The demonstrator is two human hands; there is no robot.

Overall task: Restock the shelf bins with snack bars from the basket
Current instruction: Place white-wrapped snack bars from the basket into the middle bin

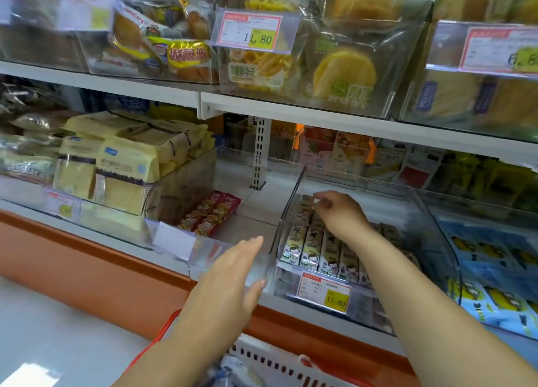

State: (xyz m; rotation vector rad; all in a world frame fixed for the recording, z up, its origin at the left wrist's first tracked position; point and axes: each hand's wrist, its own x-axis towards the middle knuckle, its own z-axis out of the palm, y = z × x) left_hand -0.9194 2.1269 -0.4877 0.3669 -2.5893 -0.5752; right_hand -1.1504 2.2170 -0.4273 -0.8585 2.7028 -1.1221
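Note:
A clear shelf bin [294, 194] holds rows of cream snack bars [313, 248] with cartoon faces. My right hand [339, 212] reaches into this bin from above, its fingers curled and pinching a bar at the back of the rows. My left hand [233, 273] hovers flat, fingers straight, at the front lip of the neighbouring clear bin [203, 251], which holds a few red snack bars [211, 215]. The white basket [279, 363] with red handle sits below my arms at the bottom edge, some wrapped items inside.
A bin of yellow bread packs [116, 165] stands to the left and blue packets [492, 273] to the right. The upper shelf [291, 110] carries bins of pastries with price tags. An orange base panel [87, 267] runs below the shelf.

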